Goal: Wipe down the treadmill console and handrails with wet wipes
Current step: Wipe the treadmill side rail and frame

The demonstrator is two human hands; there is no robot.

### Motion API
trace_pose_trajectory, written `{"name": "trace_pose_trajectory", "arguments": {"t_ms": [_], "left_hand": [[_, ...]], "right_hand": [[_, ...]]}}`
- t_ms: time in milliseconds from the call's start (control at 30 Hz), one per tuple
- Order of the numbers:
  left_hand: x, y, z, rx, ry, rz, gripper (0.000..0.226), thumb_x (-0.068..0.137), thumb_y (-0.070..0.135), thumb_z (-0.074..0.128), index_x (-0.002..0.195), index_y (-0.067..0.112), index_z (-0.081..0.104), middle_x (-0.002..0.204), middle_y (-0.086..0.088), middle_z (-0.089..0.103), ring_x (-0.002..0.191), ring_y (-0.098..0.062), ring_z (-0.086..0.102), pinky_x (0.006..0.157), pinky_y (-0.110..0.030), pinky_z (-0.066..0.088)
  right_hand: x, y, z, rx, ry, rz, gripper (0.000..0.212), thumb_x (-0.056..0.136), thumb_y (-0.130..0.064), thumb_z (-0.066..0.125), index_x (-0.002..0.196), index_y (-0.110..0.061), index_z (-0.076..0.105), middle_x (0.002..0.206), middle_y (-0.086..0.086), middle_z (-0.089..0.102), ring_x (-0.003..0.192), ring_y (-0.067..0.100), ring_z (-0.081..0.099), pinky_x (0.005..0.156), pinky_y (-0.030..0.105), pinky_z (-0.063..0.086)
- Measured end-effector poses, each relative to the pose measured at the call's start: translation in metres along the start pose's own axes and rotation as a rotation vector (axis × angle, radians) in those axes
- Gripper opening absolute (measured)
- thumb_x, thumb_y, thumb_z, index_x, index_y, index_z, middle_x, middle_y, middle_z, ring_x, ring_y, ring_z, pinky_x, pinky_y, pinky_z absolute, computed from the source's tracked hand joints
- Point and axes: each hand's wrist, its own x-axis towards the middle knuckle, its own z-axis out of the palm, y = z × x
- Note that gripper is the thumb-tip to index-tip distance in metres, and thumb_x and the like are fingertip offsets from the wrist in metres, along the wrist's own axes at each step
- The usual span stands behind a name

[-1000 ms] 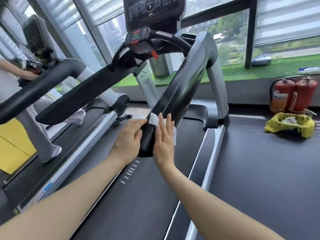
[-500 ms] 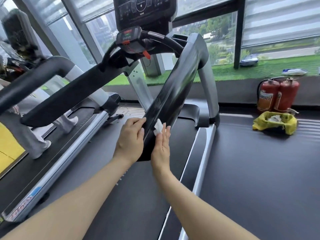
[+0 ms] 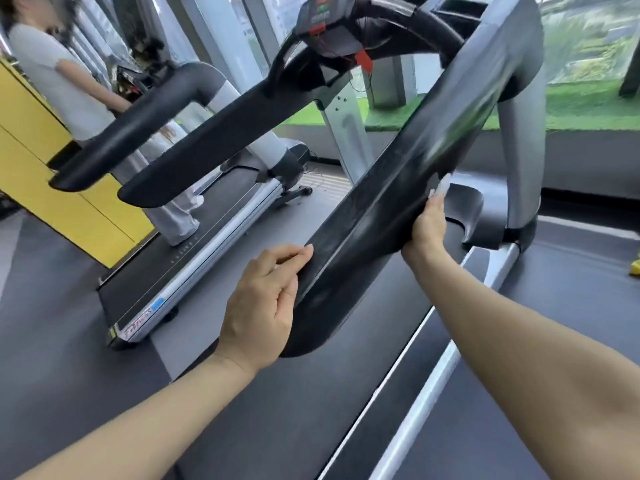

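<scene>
The treadmill's black right handrail (image 3: 391,209) slopes from the lower middle up to the grey upright (image 3: 519,140). My right hand (image 3: 426,225) lies on the rail's right side with fairly straight fingers and presses a white wet wipe (image 3: 440,184) against it; only a corner of the wipe shows past my fingertips. My left hand (image 3: 263,299) rests with bent fingers against the rail's left side near its lower end. The left handrail (image 3: 221,143) runs parallel on the left. The console (image 3: 327,19) is partly cut off at the top.
A person in light clothes (image 3: 59,74) stands on the neighbouring treadmill (image 3: 194,265) to the left, beside a yellow wall (image 3: 31,157). The dark belt (image 3: 277,403) lies below my arms. Windows and green turf (image 3: 585,109) are behind. A yellow item (image 3: 634,268) shows at the right edge.
My right hand has slid the wipe up along the handrail's right side, so less of the wipe shows. My left hand has dropped lower on the rail's left side. The camera has moved closer and turned left.
</scene>
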Motion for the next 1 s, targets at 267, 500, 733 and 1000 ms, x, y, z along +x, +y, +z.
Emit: {"name": "trace_pose_trajectory", "arguments": {"t_ms": [267, 500, 733, 1000], "left_hand": [[-0.001, 0.003, 0.000, 0.020, -0.007, -0.016, 0.041, 0.093, 0.020, 0.036, 0.125, 0.016, 0.061, 0.122, 0.005, 0.057, 0.114, -0.018, 0.054, 0.097, -0.033, 0.044], [-0.001, 0.000, 0.001, 0.039, 0.002, -0.014, 0.041, 0.094, 0.019, 0.036, 0.126, 0.015, 0.061, 0.122, 0.003, 0.058, 0.112, -0.020, 0.054, 0.097, -0.030, 0.044], [0.000, 0.001, 0.001, 0.039, 0.002, -0.008, 0.041, 0.092, 0.018, 0.037, 0.125, 0.015, 0.061, 0.120, 0.002, 0.059, 0.110, -0.021, 0.055, 0.095, -0.027, 0.042], [-0.001, -0.003, 0.001, 0.001, 0.044, 0.036, 0.040, 0.092, 0.016, 0.039, 0.123, 0.015, 0.063, 0.118, 0.003, 0.060, 0.105, -0.014, 0.050, 0.089, -0.008, 0.032]], "right_hand": [[-0.068, 0.039, -0.004, 0.242, -0.113, 0.234, 0.086, 0.070, -0.082, 0.048, 0.140, -0.031, 0.044, 0.138, -0.017, 0.049, 0.122, 0.007, 0.050, 0.109, 0.032, 0.037], [-0.005, -0.014, 0.001, 0.275, 0.069, 0.245, 0.043, 0.094, -0.044, 0.050, 0.122, -0.013, 0.060, 0.114, 0.000, 0.067, 0.099, 0.018, 0.065, 0.084, 0.036, 0.054], [-0.055, 0.006, 0.011, 0.208, 0.119, 0.266, 0.045, 0.090, -0.056, 0.049, 0.114, -0.020, 0.060, 0.115, -0.002, 0.064, 0.109, 0.020, 0.059, 0.100, 0.042, 0.046], [-0.135, 0.052, 0.018, 0.253, 0.159, 0.447, 0.051, 0.091, -0.060, 0.047, 0.120, -0.020, 0.061, 0.121, -0.003, 0.063, 0.108, 0.023, 0.059, 0.096, 0.041, 0.048]]}}
